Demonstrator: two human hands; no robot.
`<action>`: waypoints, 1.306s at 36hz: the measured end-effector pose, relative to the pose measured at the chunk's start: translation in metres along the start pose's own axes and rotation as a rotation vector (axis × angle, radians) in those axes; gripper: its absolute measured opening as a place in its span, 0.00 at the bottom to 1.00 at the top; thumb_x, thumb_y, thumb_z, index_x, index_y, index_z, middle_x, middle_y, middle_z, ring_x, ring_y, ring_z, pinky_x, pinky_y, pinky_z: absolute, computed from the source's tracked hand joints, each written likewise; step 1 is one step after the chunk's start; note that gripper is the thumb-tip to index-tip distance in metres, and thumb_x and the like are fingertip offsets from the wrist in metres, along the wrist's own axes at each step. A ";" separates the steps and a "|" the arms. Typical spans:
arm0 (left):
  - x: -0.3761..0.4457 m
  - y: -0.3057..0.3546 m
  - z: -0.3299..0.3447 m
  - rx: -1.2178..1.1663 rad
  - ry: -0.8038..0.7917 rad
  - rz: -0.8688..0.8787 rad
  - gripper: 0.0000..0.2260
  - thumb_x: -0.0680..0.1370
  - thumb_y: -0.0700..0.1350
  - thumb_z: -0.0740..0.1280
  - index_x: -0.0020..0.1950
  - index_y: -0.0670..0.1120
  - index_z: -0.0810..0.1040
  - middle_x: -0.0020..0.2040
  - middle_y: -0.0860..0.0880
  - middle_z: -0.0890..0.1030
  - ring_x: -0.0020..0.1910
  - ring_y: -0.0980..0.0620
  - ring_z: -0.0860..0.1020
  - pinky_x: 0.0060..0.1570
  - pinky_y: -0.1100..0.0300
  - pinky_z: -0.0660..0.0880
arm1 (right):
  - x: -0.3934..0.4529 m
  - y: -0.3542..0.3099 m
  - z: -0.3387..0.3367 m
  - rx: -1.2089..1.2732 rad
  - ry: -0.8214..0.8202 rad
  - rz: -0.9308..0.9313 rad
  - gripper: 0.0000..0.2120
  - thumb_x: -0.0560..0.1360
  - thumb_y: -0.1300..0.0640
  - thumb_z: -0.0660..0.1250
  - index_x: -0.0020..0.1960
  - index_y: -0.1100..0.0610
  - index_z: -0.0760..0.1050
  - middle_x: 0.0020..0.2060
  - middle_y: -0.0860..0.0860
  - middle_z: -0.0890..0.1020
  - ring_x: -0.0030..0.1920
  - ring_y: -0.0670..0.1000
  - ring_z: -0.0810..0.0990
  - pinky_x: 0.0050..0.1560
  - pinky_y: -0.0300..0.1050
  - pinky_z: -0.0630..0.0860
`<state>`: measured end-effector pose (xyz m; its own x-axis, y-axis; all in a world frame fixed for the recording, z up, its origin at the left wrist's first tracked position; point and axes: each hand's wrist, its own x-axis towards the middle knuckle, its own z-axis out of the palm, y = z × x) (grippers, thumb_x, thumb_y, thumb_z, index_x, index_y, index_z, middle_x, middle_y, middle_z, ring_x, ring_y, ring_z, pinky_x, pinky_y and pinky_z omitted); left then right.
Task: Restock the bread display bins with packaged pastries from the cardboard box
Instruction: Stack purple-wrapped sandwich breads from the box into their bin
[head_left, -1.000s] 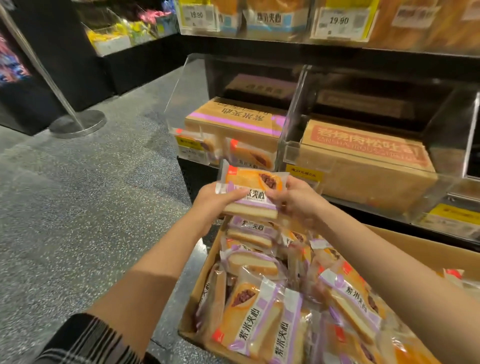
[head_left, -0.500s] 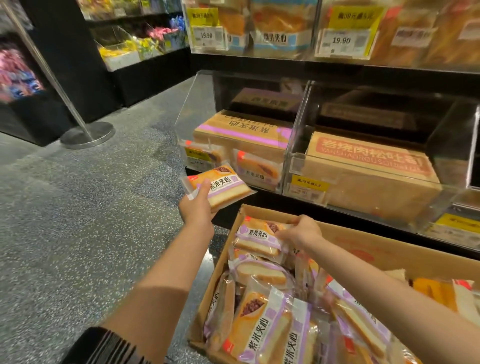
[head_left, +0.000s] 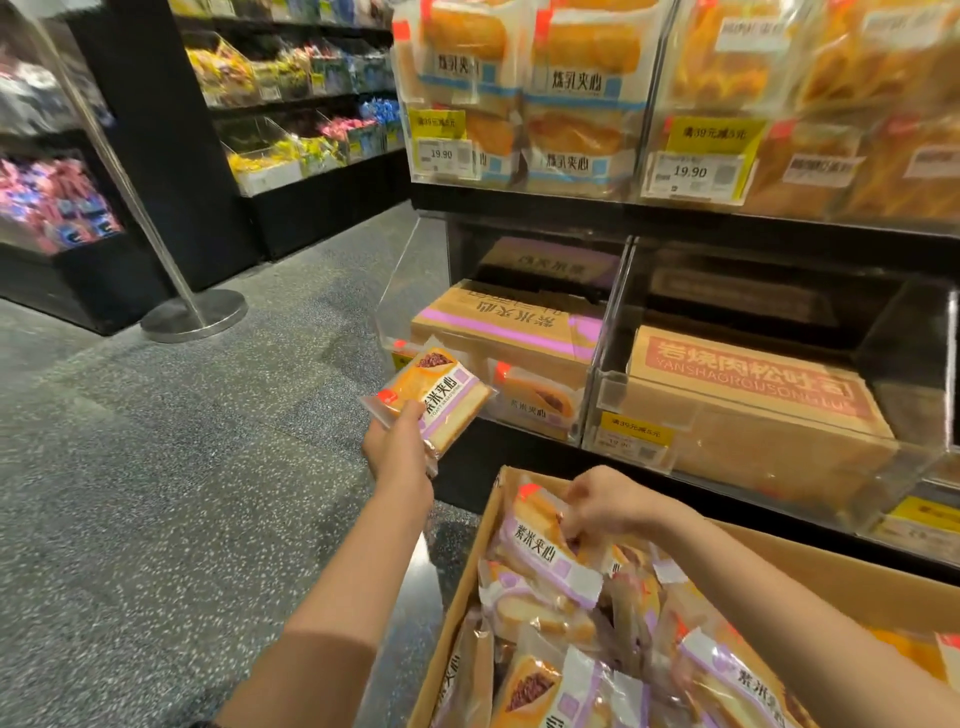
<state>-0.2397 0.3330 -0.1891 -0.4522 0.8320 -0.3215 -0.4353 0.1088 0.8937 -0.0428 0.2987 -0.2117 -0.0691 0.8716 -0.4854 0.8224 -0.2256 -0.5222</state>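
Note:
My left hand (head_left: 397, 449) grips an orange and purple packaged pastry (head_left: 434, 392), held up just in front of the lower left clear display bin (head_left: 415, 275). That bin holds a purple-striped carton (head_left: 511, 325) and one packaged pastry (head_left: 535, 400) at its front. My right hand (head_left: 597, 501) reaches into the open cardboard box (head_left: 841, 571) and pinches the top of another packaged pastry (head_left: 540, 545). The box is filled with several more of the same packs.
The lower right bin (head_left: 610, 392) holds a red-lettered carton (head_left: 753, 384). Full bread bins with yellow price tags (head_left: 696, 166) sit on the shelf above. A metal stanchion base (head_left: 195, 314) stands on the speckled floor at left, beside black candy shelves (head_left: 291, 130).
My left hand has carried its pastry a little closer to the lower left bin. My right hand has closed on a pastry at the top of the box.

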 end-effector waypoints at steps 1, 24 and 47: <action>0.004 0.003 -0.001 0.013 0.003 0.024 0.04 0.75 0.37 0.67 0.43 0.44 0.75 0.38 0.47 0.80 0.28 0.55 0.79 0.29 0.62 0.73 | -0.001 -0.002 -0.003 -0.063 -0.019 -0.009 0.14 0.69 0.57 0.73 0.54 0.58 0.81 0.49 0.50 0.80 0.51 0.48 0.78 0.48 0.38 0.75; 0.128 0.087 0.087 0.090 -0.053 0.453 0.26 0.78 0.40 0.68 0.74 0.40 0.64 0.72 0.46 0.69 0.71 0.50 0.68 0.64 0.63 0.65 | 0.012 -0.127 -0.152 -0.364 0.332 -0.596 0.05 0.70 0.59 0.71 0.44 0.52 0.78 0.38 0.47 0.81 0.39 0.44 0.79 0.40 0.40 0.78; 0.172 0.070 0.123 -0.180 0.305 0.491 0.21 0.84 0.47 0.53 0.74 0.39 0.55 0.69 0.38 0.69 0.62 0.46 0.72 0.49 0.65 0.66 | 0.168 -0.187 -0.158 0.451 0.377 -0.021 0.07 0.74 0.59 0.70 0.42 0.62 0.76 0.29 0.54 0.73 0.22 0.47 0.67 0.22 0.35 0.63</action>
<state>-0.2522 0.5507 -0.1428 -0.8249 0.5650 0.0158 -0.2324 -0.3645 0.9017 -0.1188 0.5561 -0.0843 0.1907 0.9537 -0.2325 0.4955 -0.2980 -0.8159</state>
